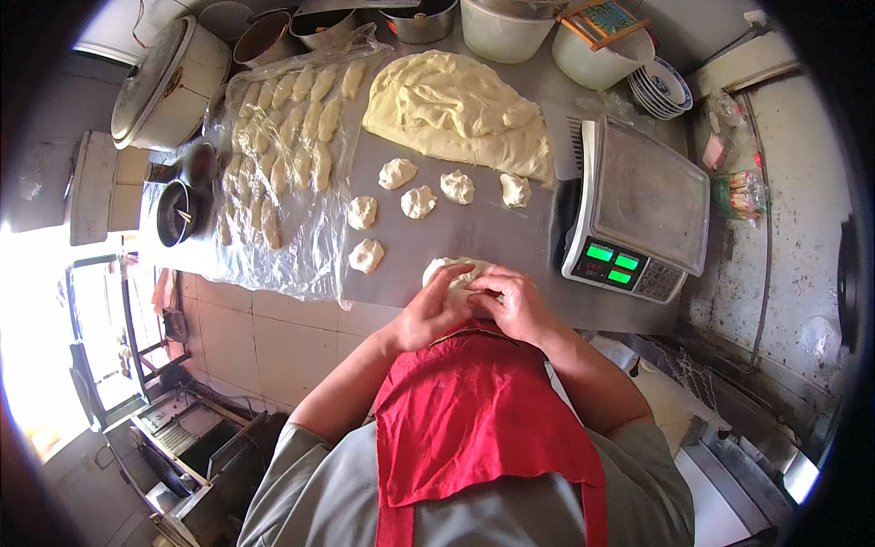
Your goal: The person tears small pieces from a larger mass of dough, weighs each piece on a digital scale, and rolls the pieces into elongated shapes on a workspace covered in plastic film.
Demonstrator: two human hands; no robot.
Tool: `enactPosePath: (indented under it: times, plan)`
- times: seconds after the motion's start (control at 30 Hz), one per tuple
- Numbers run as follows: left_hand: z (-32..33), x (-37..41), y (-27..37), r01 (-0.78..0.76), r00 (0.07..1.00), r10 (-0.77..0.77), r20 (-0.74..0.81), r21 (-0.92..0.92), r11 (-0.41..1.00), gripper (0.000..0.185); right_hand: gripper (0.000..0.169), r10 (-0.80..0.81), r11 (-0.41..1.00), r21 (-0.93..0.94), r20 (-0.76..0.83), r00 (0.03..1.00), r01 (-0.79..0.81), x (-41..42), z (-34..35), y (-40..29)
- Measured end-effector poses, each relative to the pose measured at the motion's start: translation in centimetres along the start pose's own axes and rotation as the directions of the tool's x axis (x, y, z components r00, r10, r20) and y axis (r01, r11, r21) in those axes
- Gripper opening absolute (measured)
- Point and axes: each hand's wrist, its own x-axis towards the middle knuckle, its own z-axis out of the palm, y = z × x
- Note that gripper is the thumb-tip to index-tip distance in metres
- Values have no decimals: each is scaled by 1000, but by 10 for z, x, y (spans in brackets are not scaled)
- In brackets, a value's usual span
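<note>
At the front edge of the metal worktop (383, 290), a piece of pale dough (444, 263) lies between my two hands. My left hand (434, 308) rests against its left side, thumb and fingers bent over it. From the right, my right hand (509, 301) pinches the dough with its fingertips. Both hands partly cover the piece. Several small rough dough balls, among them one dough ball (366, 256) on the left and another dough ball (515, 191) on the right, sit beyond my hands. Behind them spreads a large mound of dough (451, 102).
A digital scale (649, 198) with lit green displays stands at right, beside a dough scraper (566, 143). Clear plastic film (307, 260) covers rows of dough strips (321, 164) at left. Pots, white tubs (506, 34) and stacked plates (660, 89) line the back.
</note>
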Motion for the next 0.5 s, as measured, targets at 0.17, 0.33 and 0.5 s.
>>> enactPosePath:
  times: [0.17, 0.33, 0.5]
  plan:
    - [5, 4, 8, -147, 955, 295, -20, 833, 533, 51, 11, 34, 996, -77, -66, 997, -39, 5, 17, -13]
    - [-43, 9, -72, -188, 948, 302, 102, 944, 271, 25, 8, 192, 841, 454, 259, 947, -295, -4, -14, -20]
    - [-84, 34, -79, 174, 921, 298, -251, 949, 264, 54, 37, 252, 963, -65, -108, 962, -260, -43, -38, 47]
